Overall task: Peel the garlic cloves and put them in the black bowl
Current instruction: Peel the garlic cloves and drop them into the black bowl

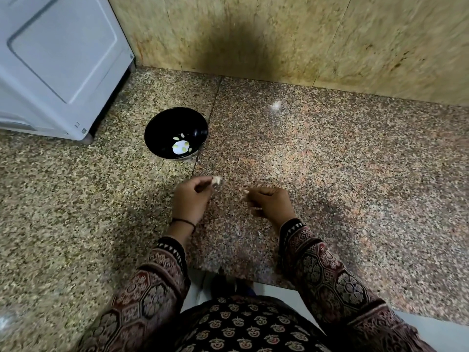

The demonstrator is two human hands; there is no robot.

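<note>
- Setting: speckled granite desk (330, 161) against a beige stone wall (355, 41), with a white appliance (58, 59) at far left.
- Black bowl (157, 128) stands near the appliance and holds a few peeled cloves (182, 149).
- Left hand (191, 199): fingers (203, 184) curled, pinching a garlic clove (217, 180) at the tips, short of the bowl.
- Right hand (271, 203): fingers curled, with a pale fleck at the tips. Blur hides whether it is gripped.
- Judged step: peeling in hand. Next, clear any remaining skin, then carry the clove forward-left over the bowl's rim.
</note>
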